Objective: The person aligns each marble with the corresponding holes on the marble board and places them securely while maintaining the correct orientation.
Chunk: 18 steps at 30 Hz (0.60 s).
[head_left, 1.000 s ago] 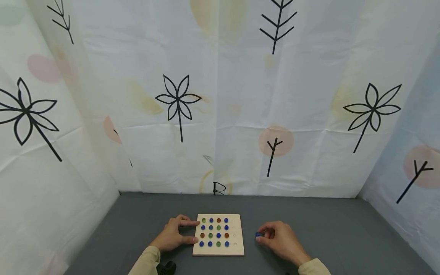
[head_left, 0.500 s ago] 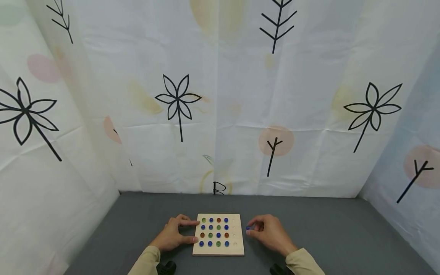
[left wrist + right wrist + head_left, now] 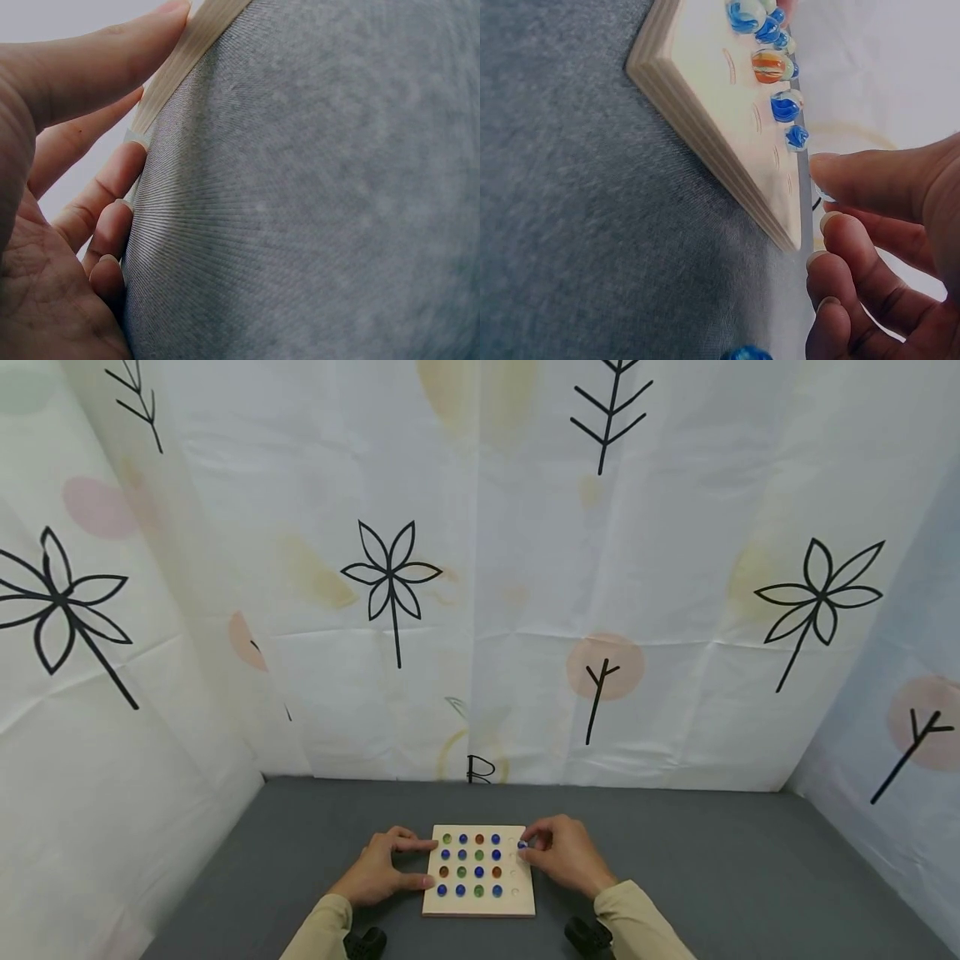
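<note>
— What are you working on, and where?

— A grey table [image 3: 337, 810], with white cloth [image 3: 510, 527] hanging on three sides, printed with black-line flowers [image 3: 390, 572] and pale pink and yellow patches

— And on the table?

— A square wooden board [image 3: 480, 907] with rows of hollows. Four columns are filled with marbles [image 3: 479, 872], mostly blue, some green, three reddish; the column on my right shows bare hollows

— Your hands?

— My left hand [image 3: 381, 867] isn't grasping anything: index finger and thumb are stretched out, resting at the board's left edge. My right hand [image 3: 567, 856] pinches a blue marble [image 3: 522, 844] between thumb and fingertips, over the far part of that right-hand column

— Anything you can't make out?

— Whether the pinched marble touches the wood, I can't tell; from my right wrist my thumb covers nearly all of it. That same view catches a loose blue marble [image 3: 746, 353], cut off by the bottom edge. The black object [image 3: 588, 937] by my right sleeve [image 3: 641, 918] is only partly visible
</note>
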Available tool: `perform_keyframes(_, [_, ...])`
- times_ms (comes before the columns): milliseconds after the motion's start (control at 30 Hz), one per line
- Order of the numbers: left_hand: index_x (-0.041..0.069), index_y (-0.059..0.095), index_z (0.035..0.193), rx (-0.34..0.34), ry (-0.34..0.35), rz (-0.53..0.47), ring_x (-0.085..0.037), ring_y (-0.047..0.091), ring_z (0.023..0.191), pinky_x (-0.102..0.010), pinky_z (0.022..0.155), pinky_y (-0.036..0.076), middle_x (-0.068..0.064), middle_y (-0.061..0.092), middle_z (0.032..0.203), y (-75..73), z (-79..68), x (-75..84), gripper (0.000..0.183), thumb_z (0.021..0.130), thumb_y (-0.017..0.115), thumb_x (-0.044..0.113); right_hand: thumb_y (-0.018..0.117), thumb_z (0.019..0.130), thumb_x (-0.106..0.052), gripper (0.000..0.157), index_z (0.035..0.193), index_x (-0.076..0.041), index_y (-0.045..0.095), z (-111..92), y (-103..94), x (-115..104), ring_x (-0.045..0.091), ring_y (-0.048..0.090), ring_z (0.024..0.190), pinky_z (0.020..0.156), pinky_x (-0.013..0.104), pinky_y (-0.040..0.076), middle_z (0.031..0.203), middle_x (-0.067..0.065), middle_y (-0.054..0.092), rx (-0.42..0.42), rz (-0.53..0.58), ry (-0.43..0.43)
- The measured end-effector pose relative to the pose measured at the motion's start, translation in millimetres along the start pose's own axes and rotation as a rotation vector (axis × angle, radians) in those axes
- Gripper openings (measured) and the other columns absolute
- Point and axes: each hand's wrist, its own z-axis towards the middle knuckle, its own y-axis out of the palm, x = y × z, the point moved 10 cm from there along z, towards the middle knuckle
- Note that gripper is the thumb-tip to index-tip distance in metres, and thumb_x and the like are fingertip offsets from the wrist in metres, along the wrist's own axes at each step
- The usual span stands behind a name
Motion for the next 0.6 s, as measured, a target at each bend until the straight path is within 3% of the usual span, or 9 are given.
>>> perform_keyframes(600, [0.019,0.075,0.126,-0.003,0.002,-0.004,-0.038,0.047,0.122,-0.071,0.099,0.031,-0.005,0.056,0.122,-0.2,0.7,-0.6,0.053,0.078,0.090,0.033,0.078,0.088,-0.010,0.008,0.094,-0.006,0.077,15.0,11.7,5.3,0.013,0.047,0.056,0.047,0.027,0.036,0.067,-0.003,0.054,0.007,-0.025,0.024])
